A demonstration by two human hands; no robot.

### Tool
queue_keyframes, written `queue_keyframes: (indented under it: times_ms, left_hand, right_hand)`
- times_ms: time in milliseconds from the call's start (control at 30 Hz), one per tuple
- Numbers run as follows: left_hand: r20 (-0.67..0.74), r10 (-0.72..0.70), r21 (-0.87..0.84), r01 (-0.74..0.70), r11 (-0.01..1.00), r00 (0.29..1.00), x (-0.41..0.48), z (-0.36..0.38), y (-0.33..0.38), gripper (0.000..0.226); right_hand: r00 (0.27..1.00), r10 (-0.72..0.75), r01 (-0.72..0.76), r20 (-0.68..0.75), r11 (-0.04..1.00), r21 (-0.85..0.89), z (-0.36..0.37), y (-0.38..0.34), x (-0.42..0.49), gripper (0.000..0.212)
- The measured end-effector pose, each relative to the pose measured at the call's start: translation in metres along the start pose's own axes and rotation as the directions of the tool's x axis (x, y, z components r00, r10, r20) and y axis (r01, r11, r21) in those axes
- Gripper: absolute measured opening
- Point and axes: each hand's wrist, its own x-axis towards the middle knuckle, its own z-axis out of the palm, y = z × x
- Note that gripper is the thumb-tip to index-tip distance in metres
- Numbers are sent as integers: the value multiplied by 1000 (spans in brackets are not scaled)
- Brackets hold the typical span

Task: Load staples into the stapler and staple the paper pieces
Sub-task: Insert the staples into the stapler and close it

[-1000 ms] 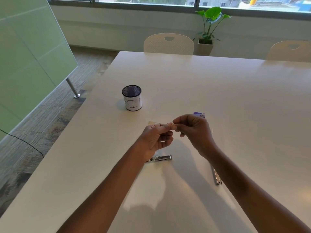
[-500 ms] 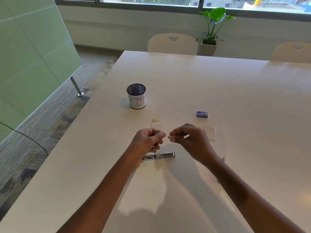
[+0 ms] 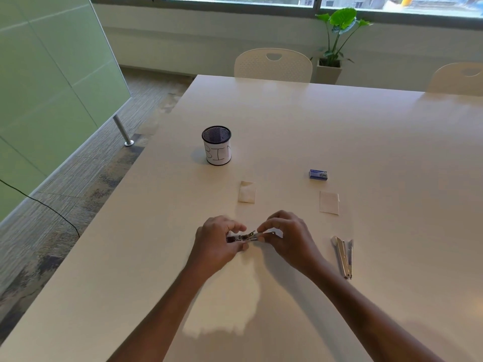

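A small metal stapler [image 3: 244,238] lies on the white table [image 3: 366,142] between my hands. My left hand [image 3: 218,241] grips its left end, fingers curled over it. My right hand [image 3: 287,237] pinches its right end, where a thin strip of staples seems to sit at the fingertips. A blue staple box [image 3: 318,175] rests farther back on the right. Two small paper pieces lie flat: one [image 3: 247,192] behind my left hand, the other [image 3: 329,202] behind my right.
A black mesh cup labelled BIN [image 3: 217,146] stands at the back left. A second long metal stapler part [image 3: 343,257] lies to the right of my right wrist. The table's left edge is close; chairs [image 3: 273,64] stand at the far side.
Both hands came down from mid-air, where they pinched something small, to the stapler on the table and now hold its two ends. The camera view shifted too.
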Motion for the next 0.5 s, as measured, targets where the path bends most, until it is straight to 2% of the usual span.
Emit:
queue_keyframes:
  times_ms: [233, 500]
  left_hand:
    - [-26, -1, 9, 1, 1000, 1000, 0, 6, -1, 24]
    - [-29, 17, 5, -17, 1000, 999, 1, 7, -2, 20]
  right_hand:
    - [1000, 5, -6, -9, 999, -42, 4, -2, 1, 17]
    - [1000, -9, 10, 6, 997, -74, 10, -3, 6, 23]
